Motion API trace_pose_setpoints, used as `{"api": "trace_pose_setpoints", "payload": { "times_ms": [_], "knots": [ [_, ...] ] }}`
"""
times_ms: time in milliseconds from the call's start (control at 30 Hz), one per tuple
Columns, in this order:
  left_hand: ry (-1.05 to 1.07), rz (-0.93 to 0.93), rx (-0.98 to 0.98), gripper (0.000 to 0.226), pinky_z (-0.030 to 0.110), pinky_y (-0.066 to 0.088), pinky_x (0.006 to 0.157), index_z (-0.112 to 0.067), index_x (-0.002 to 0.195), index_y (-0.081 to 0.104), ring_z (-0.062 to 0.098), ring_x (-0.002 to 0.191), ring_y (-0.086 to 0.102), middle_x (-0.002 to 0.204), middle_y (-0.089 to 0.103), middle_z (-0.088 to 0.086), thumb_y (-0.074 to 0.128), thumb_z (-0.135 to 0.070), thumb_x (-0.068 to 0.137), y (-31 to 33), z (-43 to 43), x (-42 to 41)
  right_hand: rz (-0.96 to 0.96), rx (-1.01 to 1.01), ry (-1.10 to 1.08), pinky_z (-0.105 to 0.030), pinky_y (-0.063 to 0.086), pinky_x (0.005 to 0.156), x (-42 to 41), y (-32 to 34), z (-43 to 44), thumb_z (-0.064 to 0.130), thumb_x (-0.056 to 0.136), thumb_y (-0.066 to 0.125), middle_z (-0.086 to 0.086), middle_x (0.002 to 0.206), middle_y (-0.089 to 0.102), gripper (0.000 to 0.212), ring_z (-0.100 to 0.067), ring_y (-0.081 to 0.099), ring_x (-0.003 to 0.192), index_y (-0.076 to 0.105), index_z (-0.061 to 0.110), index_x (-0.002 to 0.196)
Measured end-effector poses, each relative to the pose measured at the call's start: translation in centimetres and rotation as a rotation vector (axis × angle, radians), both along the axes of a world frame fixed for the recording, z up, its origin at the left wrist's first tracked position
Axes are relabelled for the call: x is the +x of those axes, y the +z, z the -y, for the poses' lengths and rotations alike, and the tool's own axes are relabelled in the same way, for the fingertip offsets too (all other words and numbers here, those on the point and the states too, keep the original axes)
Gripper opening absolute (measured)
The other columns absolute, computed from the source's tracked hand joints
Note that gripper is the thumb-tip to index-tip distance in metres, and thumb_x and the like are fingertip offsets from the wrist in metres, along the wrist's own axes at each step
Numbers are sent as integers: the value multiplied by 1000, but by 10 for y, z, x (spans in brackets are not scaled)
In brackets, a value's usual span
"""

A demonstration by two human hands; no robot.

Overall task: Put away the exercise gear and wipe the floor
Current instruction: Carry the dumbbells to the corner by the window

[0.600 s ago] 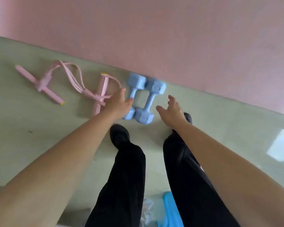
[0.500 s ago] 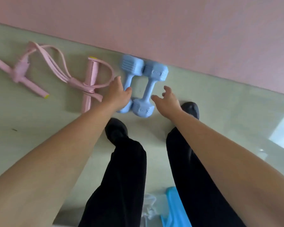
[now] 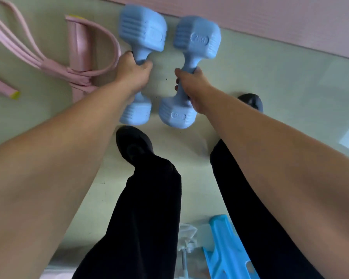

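Pale green floor [image 3: 270, 77] meets pink wall [image 3: 290, 17] just beyond the hands. Grips: left hand [image 3: 132, 72] curled round the bar of left blue dumbbell [image 3: 142, 31]; right hand [image 3: 191, 85] wrapped round the bar of right blue dumbbell [image 3: 196, 37], marked 2KG. Dumbbells side by side, not touching. Lifted or resting: cannot tell. Pink pull-rope exerciser [image 3: 77, 47] lies on the floor left of the left hand.

Both arms are stretching downward; the left hand [image 3: 134, 71] is gripping the left dumbbell [image 3: 142, 29], the right hand [image 3: 194, 83] is gripping the right dumbbell [image 3: 196, 37].
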State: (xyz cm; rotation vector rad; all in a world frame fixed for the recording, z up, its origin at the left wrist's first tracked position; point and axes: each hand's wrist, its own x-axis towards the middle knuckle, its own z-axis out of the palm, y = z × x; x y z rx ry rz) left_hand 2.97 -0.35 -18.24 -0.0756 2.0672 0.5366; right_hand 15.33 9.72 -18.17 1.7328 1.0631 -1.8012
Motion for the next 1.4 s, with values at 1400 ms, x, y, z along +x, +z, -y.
{"api": "trace_pose_setpoints", "payload": {
  "times_ms": [1400],
  "knots": [
    [-370, -255, 1134, 32, 25, 42, 47, -5, 77, 60, 13, 42, 43, 53, 51, 5, 71, -33, 86, 992, -166, 129, -397, 1109, -916, -30, 39, 50, 216, 987, -84, 17, 78, 66, -9, 59, 50, 15, -16, 44, 44, 54, 10, 75]
  ]
}}
